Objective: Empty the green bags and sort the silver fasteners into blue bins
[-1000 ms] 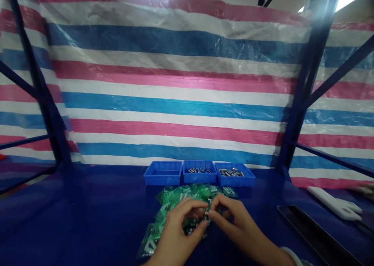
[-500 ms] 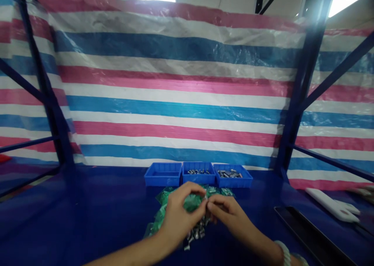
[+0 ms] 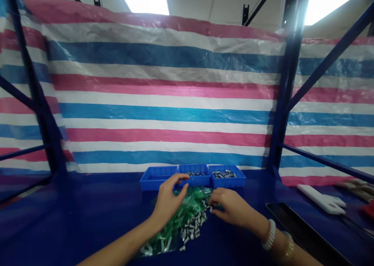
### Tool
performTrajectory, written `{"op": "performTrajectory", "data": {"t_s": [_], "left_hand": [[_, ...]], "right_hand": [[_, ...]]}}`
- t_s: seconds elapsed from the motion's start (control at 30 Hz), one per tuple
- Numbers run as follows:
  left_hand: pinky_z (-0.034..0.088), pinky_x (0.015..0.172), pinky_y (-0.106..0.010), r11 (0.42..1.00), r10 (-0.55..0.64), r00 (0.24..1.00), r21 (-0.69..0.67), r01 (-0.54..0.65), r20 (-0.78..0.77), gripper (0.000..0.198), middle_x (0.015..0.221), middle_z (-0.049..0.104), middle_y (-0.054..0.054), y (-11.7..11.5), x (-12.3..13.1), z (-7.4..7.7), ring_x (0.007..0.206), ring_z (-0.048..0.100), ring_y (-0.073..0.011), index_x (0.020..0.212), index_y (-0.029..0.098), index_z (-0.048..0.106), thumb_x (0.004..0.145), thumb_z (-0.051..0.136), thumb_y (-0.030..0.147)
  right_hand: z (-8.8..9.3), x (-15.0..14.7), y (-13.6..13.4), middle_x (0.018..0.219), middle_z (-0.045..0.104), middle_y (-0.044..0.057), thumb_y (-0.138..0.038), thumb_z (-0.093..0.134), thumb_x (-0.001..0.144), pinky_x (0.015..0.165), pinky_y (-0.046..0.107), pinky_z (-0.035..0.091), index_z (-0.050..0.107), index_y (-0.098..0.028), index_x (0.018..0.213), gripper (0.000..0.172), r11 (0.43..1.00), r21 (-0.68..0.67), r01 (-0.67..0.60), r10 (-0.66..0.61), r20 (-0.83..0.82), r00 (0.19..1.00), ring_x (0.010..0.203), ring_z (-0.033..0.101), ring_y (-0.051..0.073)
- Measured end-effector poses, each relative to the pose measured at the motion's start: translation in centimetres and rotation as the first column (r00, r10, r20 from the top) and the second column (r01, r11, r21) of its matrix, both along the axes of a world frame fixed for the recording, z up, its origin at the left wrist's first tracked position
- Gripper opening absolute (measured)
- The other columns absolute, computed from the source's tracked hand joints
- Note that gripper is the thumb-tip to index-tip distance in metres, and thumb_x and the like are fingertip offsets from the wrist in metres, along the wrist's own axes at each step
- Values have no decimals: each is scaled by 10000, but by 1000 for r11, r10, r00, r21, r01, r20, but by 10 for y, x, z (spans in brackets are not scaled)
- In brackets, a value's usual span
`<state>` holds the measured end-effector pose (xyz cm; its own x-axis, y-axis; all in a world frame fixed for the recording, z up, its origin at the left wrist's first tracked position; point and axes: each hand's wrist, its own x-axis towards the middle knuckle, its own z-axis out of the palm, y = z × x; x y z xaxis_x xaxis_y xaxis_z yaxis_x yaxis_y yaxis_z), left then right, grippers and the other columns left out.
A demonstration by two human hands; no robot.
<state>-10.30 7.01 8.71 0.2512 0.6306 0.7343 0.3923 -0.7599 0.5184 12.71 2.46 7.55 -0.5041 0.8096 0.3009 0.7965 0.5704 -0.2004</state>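
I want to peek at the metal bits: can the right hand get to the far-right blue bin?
Probably yes. The right hand is just in front of that blue bin, and only low green plastic packets lie between them.

No words, numbers, brands or signs can be read anywhere in view. The green-printed clear plastic packets [image 3: 189, 208] on the bench seem to carry small printed marks, but these are too small and blurred to make out.
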Motion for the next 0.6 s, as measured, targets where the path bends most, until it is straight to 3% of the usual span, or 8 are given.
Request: {"op": "performTrajectory", "data": {"t_s": [0.23,0.33,0.43,0.5,0.6], "left_hand": [[513,784,-348,999,-34,999,-25,34,8,154,900,708,-37,-36,0,5,853,656,-195,923,208,650,838,526,173],[508,739,-328,991,-88,996,-102,87,-4,173,881,696,-36,-46,5,3,791,645,-181,925,199,636,806,530,133],[501,640,-284,948,-189,982,-260,186,14,246,808,669,-23,-55,13,-5,678,613,-156,950,184,620,734,565,82],[487,596,-262,907,-236,970,-343,243,61,239,747,640,-9,-61,17,-9,628,583,-143,924,175,614,708,587,76],[477,595,-249,866,-256,957,-409,288,132,194,722,625,-1,-67,20,-12,624,569,-134,870,171,607,698,613,82]], "right_hand": [[-4,-3,-1,842,664,33,-35,568,779,707,276,427,647,-187,822,176,1000,22,1,-2,41,999,812,606,191],[5,-7,-10,802,653,14,-82,623,800,706,266,430,639,-188,826,110,995,64,-77,86,-159,984,771,590,163],[13,-16,-22,801,643,12,-194,634,858,699,248,441,625,-184,865,15,971,154,-185,233,-407,883,748,579,138],[15,-23,-28,787,632,17,-226,613,884,670,245,433,617,-181,867,49,951,225,-214,296,-453,841,734,568,136],[13,-29,-33,768,621,24,-229,589,903,648,261,403,609,-179,872,62,929,302,-213,323,-384,865,730,547,149]]}}
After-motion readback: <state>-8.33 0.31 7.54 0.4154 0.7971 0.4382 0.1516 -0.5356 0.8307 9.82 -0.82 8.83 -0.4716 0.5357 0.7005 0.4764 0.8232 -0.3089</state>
